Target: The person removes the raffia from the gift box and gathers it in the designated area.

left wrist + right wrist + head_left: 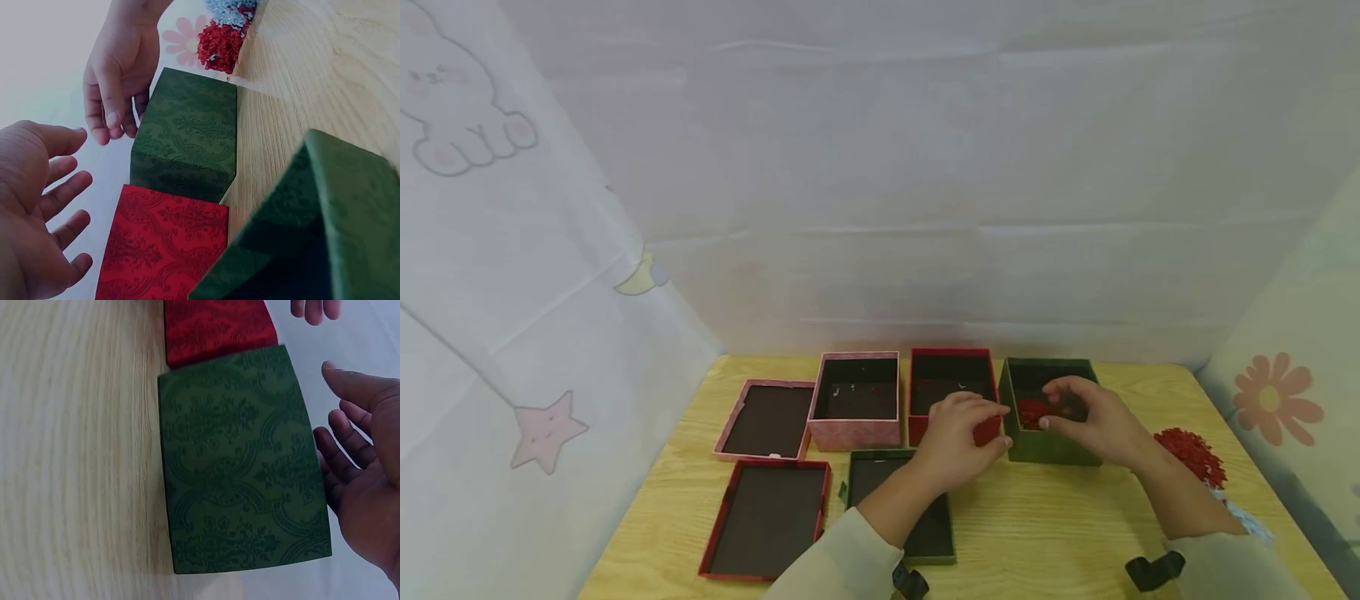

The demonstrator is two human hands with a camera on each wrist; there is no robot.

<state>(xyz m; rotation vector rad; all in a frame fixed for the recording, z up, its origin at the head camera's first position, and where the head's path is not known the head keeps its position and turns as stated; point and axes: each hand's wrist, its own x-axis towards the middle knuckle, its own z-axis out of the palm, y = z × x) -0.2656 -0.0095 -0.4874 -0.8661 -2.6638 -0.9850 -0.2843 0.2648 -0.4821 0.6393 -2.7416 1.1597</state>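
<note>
My right hand (1093,417) hovers over the green patterned box (1052,450), fingers loosely bent with nothing seen between them. Red shredded paper (1033,412) lies inside that box. In front of the red box (951,362), my left hand (962,437) hangs with relaxed fingers and holds nothing; it hides part of that box. The left wrist view shows the left hand's fingers (65,190) spread apart, beside the red and green boxes. In the right wrist view the right hand (369,444) is beside the green box's upper edge.
A pink box (855,433) stands left of the red one. Pink (767,421), red (767,517) and green (932,533) lids lie on the wooden table (1037,533). Piles of red (1191,457) and pale blue (1247,521) shreds lie at the right. White cloth (880,208) hangs behind.
</note>
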